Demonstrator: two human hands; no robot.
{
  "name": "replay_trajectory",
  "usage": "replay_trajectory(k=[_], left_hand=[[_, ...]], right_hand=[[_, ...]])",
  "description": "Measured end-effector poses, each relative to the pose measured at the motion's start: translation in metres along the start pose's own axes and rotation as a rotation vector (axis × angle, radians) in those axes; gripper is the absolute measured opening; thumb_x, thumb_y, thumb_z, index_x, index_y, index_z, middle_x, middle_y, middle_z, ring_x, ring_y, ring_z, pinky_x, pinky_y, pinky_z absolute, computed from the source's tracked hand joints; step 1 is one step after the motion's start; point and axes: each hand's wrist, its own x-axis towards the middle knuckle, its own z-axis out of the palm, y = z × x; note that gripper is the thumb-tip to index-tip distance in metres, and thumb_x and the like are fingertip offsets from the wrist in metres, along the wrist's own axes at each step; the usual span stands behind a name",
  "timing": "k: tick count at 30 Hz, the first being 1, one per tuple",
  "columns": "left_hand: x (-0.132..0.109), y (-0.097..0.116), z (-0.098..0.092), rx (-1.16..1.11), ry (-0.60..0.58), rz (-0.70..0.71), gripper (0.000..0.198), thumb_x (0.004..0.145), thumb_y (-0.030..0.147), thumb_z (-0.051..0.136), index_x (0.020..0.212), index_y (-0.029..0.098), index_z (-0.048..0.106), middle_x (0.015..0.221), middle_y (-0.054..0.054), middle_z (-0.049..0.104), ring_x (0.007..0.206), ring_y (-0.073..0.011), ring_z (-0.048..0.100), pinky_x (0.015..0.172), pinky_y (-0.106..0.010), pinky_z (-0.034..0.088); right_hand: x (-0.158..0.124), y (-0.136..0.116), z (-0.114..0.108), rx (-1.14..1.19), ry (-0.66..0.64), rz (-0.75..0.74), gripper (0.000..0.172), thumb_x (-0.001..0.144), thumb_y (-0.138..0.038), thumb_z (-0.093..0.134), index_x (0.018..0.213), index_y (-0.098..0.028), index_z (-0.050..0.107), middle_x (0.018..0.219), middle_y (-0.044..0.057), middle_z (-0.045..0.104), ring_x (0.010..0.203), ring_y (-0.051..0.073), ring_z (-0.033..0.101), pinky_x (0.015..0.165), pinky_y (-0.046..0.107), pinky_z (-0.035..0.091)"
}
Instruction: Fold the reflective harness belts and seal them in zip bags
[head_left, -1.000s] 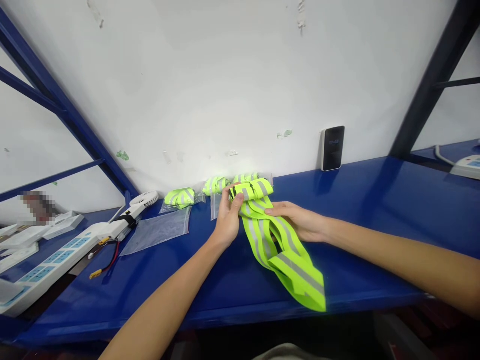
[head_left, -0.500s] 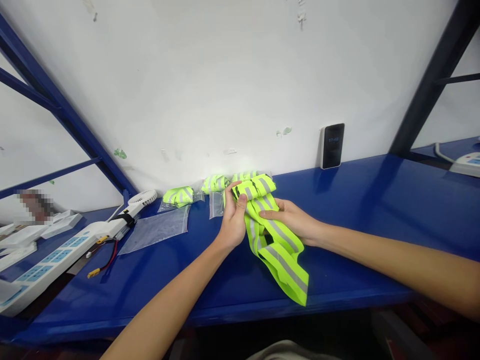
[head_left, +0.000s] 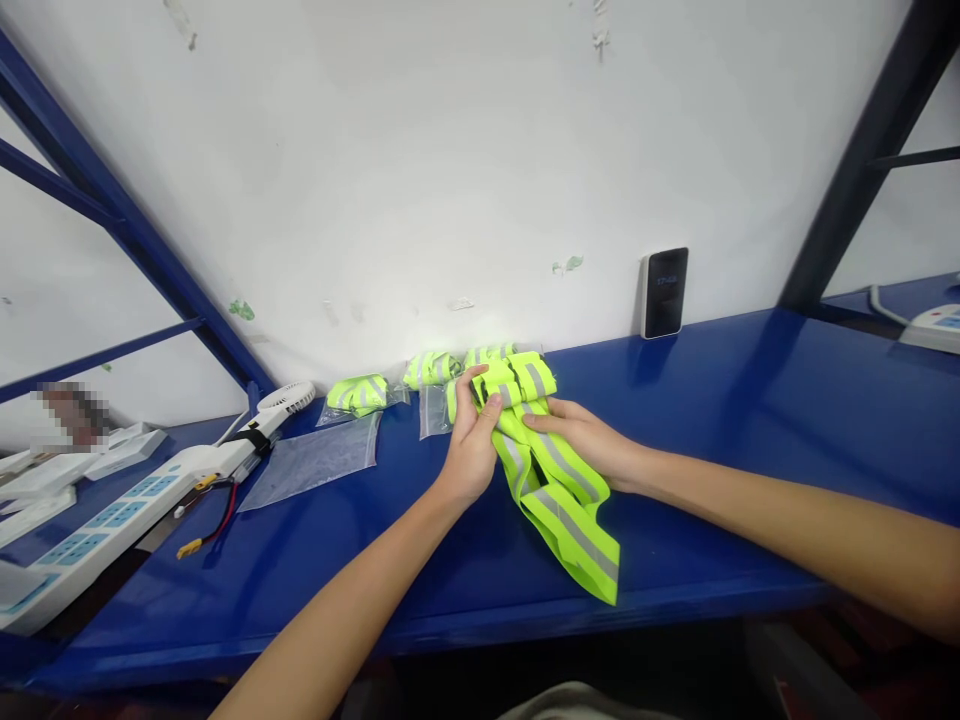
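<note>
A neon-yellow reflective strap (head_left: 570, 525) with grey stripes is held between both hands above the blue table. My left hand (head_left: 474, 440) grips its bunched, folded upper part, thumb in front. Lower down on the right, my right hand (head_left: 581, 435) pinches the strap with the thumb on top; its other fingers are mostly hidden behind the fabric. From the hands, long loops hang down toward the table's front edge. Behind them, bagged yellow bundles (head_left: 358, 394) lie along the wall, one partly covered by the held strap.
A flat clear zip bag (head_left: 311, 460) lies left of my hands. Farther left are a white power strip (head_left: 112, 520), a small white fan (head_left: 285, 398) and a red-black cable with yellow connectors (head_left: 225, 505). A phone-like device (head_left: 664, 293) leans on the wall. The blue table (head_left: 720, 430) ends in front.
Both hands have shifted very slightly right with the strap. The folded upper part has turned a little in my left hand, and the hanging loops have moved slightly.
</note>
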Motion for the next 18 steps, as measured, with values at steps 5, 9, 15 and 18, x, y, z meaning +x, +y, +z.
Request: replay_trajectory(k=[5,9,15,18], left_hand=[[0.001,-0.001,-0.001,0.101,0.035,0.005,0.041,0.086,0.033,0.060,0.122,0.031,0.042,0.110,-0.002,0.058,0.099,-0.0200,0.061,0.085,-0.032,0.050],[0.000,0.003,-0.006,0.139,-0.035,0.016,0.035,0.085,0.026,0.057,0.117,0.029,0.043,0.098,-0.001,0.056,0.084,-0.0177,0.058,0.075,-0.029,0.049],[-0.002,0.004,-0.010,0.235,-0.092,0.103,0.024,0.085,0.021,0.057,0.107,0.026,0.048,0.100,-0.001,0.053,0.089,-0.0172,0.053,0.081,-0.028,0.044],[0.000,0.000,-0.011,0.272,-0.086,0.185,0.023,0.079,0.016,0.064,0.099,0.023,0.055,0.097,-0.002,0.054,0.094,-0.0183,0.052,0.083,-0.028,0.042]], right_hand=[[0.001,0.000,-0.003,-0.028,0.024,-0.028,0.011,0.086,-0.018,0.063,0.095,-0.017,0.070,0.090,0.007,0.077,0.075,0.022,0.072,0.070,0.031,0.058],[0.000,-0.005,-0.006,0.071,-0.036,0.019,0.017,0.079,-0.012,0.069,0.096,-0.014,0.070,0.089,0.009,0.077,0.071,0.021,0.073,0.071,0.033,0.060],[0.006,-0.001,-0.011,0.134,-0.085,0.002,0.036,0.072,-0.010,0.077,0.106,-0.015,0.066,0.104,0.011,0.074,0.085,0.023,0.073,0.081,0.038,0.060],[0.006,-0.001,-0.013,0.089,-0.027,-0.117,0.050,0.069,-0.005,0.077,0.114,-0.019,0.061,0.111,0.009,0.072,0.090,0.023,0.071,0.083,0.039,0.059]])
